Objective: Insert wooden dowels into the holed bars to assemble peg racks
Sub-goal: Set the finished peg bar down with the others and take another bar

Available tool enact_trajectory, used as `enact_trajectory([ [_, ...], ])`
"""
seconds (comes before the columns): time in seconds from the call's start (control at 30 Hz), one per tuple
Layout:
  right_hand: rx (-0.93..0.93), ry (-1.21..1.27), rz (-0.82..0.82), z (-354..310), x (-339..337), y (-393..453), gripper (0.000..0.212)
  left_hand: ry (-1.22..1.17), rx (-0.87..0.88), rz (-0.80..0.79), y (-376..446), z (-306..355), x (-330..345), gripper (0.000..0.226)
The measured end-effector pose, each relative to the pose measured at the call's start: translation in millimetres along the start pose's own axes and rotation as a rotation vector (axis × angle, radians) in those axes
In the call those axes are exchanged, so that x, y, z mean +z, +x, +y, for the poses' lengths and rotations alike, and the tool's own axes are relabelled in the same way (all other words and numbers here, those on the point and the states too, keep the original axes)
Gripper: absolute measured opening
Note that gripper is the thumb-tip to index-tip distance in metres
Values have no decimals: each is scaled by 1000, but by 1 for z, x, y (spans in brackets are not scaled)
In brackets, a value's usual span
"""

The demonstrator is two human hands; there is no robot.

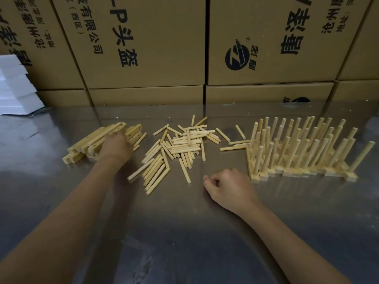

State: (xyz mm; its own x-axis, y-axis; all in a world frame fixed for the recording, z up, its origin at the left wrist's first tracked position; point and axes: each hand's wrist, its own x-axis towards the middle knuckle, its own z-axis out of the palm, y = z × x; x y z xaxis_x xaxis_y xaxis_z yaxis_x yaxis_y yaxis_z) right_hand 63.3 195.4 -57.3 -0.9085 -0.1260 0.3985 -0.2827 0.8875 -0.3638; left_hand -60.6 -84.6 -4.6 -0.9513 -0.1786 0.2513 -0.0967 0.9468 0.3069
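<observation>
Left hand (pixel 115 147) reaches into pile of holed bars (pixel 92 143) at left of metal table (pixel 184 232); fingers curl onto 1 bar, exact hold hidden by back of hand. Right hand (pixel 228 188) rests on table near middle, fingers curled into loose fist, nothing seen inside. Loose dowels (pixel 180 146) heaped between the 2 hands, some scattered toward right. Finished peg racks (pixel 303 152) stand in rows at right, pegs upright. Cardboard boxes (pixel 143 44) stacked behind table; white foam blocks (pixel 14 87) at far left.
</observation>
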Motion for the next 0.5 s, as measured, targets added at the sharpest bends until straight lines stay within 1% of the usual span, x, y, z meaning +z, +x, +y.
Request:
enact_trajectory([
  [0.07,1,1,7,2,2,1,55,105,24,-20,8,-5,3,55],
  [0.17,-1,1,11,3,3,1,54,201,52,30,10,-12,7,42],
  [0.23,2,-1,5,3,3,1,53,216,24,48,7,-13,7,32],
  [0.3,9,-2,5,3,3,1,53,178,-9,75,0,-10,8,29],
  [0.37,15,-8,12,3,3,1,53,-16,-55,148,-10,-5,7,32],
  [0.43,20,-14,17,3,4,1,53,-331,-126,183,-23,8,2,34],
  [0.47,25,-13,18,3,4,1,53,-503,-173,158,-30,16,-1,31],
  [0.5,31,-11,17,3,4,0,53,-683,-228,101,-37,25,-5,27],
])
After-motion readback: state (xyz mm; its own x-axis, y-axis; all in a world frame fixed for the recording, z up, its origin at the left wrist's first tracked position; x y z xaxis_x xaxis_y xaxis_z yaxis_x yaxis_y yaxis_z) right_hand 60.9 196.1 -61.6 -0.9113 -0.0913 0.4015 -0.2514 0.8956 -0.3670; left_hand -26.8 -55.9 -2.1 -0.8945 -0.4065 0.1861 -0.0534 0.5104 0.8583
